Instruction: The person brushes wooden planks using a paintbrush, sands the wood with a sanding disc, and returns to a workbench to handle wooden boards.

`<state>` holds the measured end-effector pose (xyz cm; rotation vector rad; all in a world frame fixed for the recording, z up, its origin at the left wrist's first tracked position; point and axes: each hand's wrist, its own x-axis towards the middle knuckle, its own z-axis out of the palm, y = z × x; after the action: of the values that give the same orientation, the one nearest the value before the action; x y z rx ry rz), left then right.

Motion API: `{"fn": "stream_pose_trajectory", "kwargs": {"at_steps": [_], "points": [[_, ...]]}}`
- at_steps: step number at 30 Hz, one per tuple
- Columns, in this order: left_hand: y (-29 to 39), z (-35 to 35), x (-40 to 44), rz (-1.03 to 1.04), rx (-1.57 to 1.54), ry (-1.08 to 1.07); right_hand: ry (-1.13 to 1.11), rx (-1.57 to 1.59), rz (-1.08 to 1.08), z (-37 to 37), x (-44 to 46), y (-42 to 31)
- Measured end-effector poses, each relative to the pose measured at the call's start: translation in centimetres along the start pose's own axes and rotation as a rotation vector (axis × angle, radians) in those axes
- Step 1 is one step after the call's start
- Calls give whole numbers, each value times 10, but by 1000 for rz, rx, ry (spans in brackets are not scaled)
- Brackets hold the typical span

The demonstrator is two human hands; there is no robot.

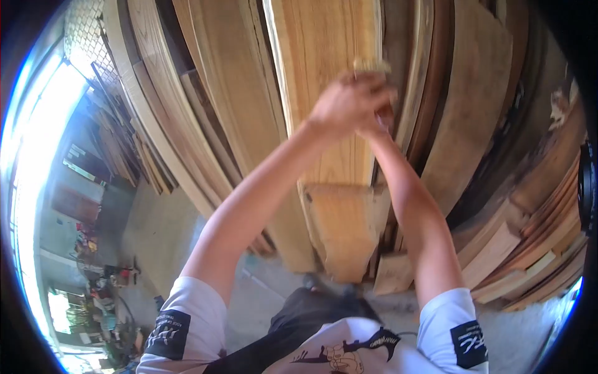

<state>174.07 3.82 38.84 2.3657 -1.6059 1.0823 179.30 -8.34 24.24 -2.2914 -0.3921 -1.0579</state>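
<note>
My left hand point(352, 103) and my right hand point(379, 119) come together over a light, yellow-grained plank point(324, 50) that stands upright ahead of me. Both look closed, one overlapping the other, and motion blurs the fingers. A small pale-yellow block point(372, 65), perhaps the end of a brush, sticks out above my left hand. Its lower part is hidden by the fingers. Much of my right hand is covered by the left. Below the hands, a shorter wooden piece point(342, 224) stands against the foot of the plank.
Tall boards point(233, 93) lean close together on the left, and more boards point(470, 93) on the right. Lower right holds a stack of curved-looking planks point(529, 249). Cluttered tools and parts point(109, 305) stand at lower left, by a bright opening point(37, 149).
</note>
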Motion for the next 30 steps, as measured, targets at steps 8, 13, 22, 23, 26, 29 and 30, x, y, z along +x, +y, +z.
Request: {"fn": "stream_pose_trajectory", "kwargs": {"at_steps": [8,13,22,23,26,29,30], "points": [[44,28,-118,-342,-389,-197,-224,-245,141,-41,-154,-83],[111,54,-214,-589,-652,-358,-431,-210,250,-30,-226,-71],[213,37,-313,-1159,-862,-465,-514,-264,342,3,-258,-78],[225,34,-323,-1172,-839,-344,-492,-293,368,5,-255,-83],[251,26,-333,-1146,-820,-109,-475,-329,340,8,-256,-85],[206,32,-289,-842,-634,106,-521,-352,155,0,-263,-63],[188,36,-272,-820,-608,204,-529,-333,70,2,-261,-55]]}}
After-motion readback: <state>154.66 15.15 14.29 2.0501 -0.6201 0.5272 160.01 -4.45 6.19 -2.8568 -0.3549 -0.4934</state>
